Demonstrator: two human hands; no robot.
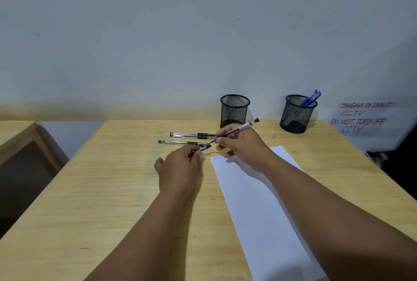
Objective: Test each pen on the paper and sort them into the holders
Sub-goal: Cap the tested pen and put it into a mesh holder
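My right hand (pixel 242 145) grips a black pen (pixel 244 126), its rear end pointing up and to the right. My left hand (pixel 180 167) pinches that pen's black cap (pixel 205 148) just left of the tip. Two more black pens (pixel 191 135) (pixel 182 142) lie side by side on the wooden table, beyond my hands. A white sheet of paper (pixel 259 208) lies under my right forearm, with small scribbles at its top left corner. At the back stand two black mesh holders: the left holder (pixel 234 111) looks empty, the right holder (pixel 296 113) holds two blue pens (pixel 311 98).
The table (pixel 112 190) butts against a pale wall. A handwritten sign (pixel 363 118) leans at the right behind the holders. Another wooden piece of furniture (pixel 20 143) stands to the left across a gap.
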